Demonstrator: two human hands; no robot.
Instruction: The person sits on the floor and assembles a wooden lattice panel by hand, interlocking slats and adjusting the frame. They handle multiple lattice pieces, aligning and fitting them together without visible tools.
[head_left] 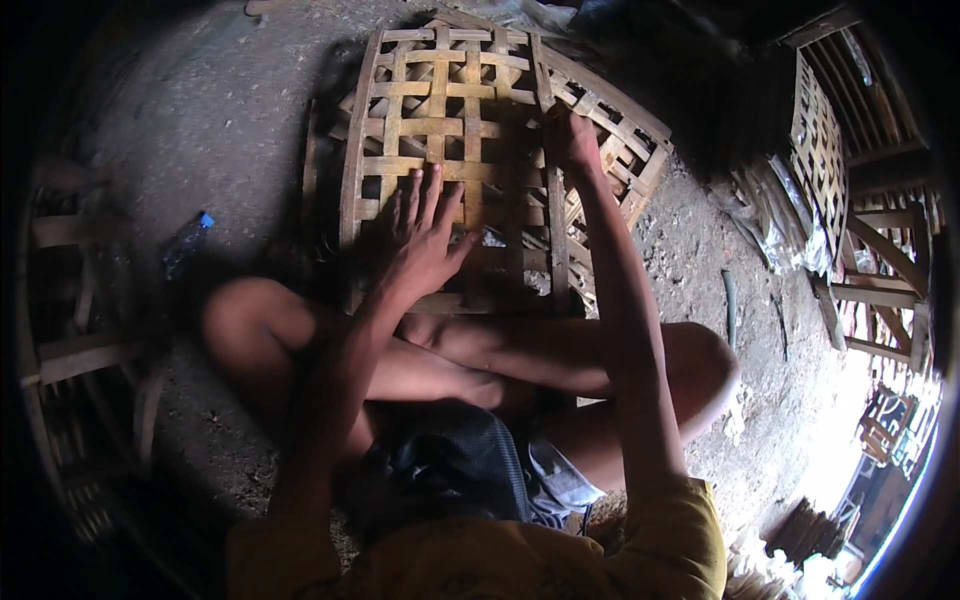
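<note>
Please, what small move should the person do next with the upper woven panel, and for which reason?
I would press the left grip gently on the upper panel: it is already spread flat over the lattice, and the lower panel lies askew underneath, so the upper one might shift. The right grip is at the right-hand rail; its hold is unclear.

We see: yellowish-brown, wood-edged rectangular lattice panel of woven bamboo strips (440, 127) | partly shadowed | long sides pointing away from us | atop a similar, skewed panel (615, 95)
</note>
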